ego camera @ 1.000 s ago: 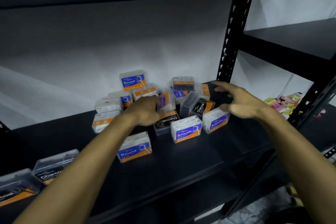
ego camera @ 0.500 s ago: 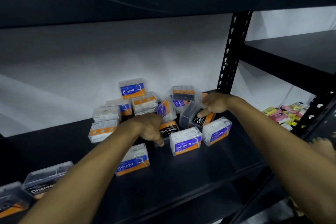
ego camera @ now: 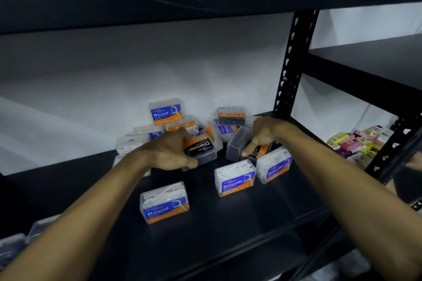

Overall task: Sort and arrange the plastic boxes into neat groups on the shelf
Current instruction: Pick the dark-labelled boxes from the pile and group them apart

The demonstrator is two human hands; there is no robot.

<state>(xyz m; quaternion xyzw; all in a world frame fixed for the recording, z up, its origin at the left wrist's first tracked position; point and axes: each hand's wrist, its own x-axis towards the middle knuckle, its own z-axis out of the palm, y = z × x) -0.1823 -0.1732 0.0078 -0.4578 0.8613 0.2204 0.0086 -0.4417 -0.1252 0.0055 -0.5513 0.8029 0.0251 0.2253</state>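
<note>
On the black metal shelf [ego camera: 228,230], the left hand [ego camera: 170,153] has its fingers clamped on a clear plastic black-labelled Charcoal box [ego camera: 200,149]; the right hand [ego camera: 262,134] pinches another orange-and-black Charcoal box [ego camera: 259,151] in the far pile.

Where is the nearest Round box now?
In the head view, the Round box lies at the shelf's front, left of the front Smooth box.

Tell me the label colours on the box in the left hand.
Black and orange, white "Charcoal" lettering; head view.
</note>
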